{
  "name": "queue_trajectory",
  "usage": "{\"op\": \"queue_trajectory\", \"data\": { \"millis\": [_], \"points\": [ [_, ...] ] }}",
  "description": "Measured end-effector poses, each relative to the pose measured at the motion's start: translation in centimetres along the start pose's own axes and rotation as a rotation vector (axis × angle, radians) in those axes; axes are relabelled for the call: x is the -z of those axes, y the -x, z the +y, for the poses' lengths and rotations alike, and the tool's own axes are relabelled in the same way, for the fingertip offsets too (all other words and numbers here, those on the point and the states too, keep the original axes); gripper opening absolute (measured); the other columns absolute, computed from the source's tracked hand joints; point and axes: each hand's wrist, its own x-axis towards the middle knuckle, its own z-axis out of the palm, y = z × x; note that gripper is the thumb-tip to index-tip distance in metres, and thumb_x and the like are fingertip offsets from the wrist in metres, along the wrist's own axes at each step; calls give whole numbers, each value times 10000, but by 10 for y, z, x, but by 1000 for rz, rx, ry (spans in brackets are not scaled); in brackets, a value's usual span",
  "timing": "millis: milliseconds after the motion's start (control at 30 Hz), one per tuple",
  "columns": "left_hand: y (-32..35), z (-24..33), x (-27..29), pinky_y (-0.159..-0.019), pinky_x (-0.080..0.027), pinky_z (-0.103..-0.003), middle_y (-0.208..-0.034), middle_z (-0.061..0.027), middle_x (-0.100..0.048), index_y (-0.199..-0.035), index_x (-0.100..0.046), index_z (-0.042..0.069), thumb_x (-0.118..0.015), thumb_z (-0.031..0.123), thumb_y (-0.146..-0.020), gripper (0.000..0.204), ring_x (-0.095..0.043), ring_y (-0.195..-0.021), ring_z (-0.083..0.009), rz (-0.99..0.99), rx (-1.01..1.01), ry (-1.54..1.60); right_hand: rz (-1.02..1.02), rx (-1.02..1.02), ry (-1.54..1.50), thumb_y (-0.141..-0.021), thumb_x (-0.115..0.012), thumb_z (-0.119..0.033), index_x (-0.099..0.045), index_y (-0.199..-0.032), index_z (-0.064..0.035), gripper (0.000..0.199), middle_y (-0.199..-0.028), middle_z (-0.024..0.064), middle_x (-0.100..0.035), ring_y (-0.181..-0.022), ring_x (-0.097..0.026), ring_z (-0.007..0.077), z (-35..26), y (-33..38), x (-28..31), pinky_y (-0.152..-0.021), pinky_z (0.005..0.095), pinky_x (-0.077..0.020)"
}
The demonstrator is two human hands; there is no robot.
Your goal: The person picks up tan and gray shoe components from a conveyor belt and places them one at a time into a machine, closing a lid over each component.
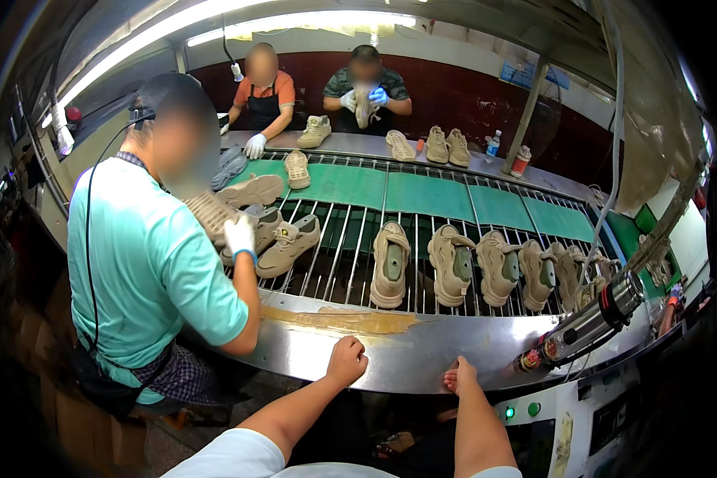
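My left hand (347, 361) is curled into a loose fist at the metal edge (422, 358) of the conveyor, and nothing shows in it. Further right, my right hand (460, 376) rests by the same edge with its fingers loosely bent and apart, holding nothing that I can see. Beyond my hands, a row of beige sneakers stands on metal rollers. The nearest are one sneaker (389, 267), a second sneaker (449, 267) and a third sneaker (496, 269), with green inside their openings. Neither hand touches a shoe.
At my left, a co-worker in a turquoise shirt (147, 239) handles a beige shoe with a gloved hand (240, 233). Two people work across the conveyor, past a green belt (430, 195). A steel flask (585, 323) lies at right, above a control box (573, 414).
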Motion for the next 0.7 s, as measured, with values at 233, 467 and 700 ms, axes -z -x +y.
{"op": "queue_trajectory", "data": {
  "millis": [233,467,700],
  "points": [
    [2,-2,3,-702,-455,-414,-804,-108,-548,-714,-550,36,-610,25,-641,95,-548,-788,-307,21,-14,-10,-24,-13,-16,-877,-447,-572,-623,-755,49,657,-647,140,-618,-487,-562,256,4,-8,-1,-448,336,-462],
    [3,-4,5,-729,-458,-416,-815,-116,-541,-721,-548,32,-610,44,-649,96,-549,-811,-306,6,-24,-32,-43,-6,-18,-876,-444,-571,-617,-747,39,647,-642,138,-611,-494,-564,259,8,-15,1,-456,342,-461],
    [2,-3,5,-735,-458,-415,-815,-116,-537,-721,-549,32,-609,42,-648,95,-548,-817,-305,-4,-17,-30,-73,-5,-53,-883,-451,-557,-604,-747,28,619,-627,125,-598,-487,-551,238,6,-9,2,-450,325,-456]
  ]
}}
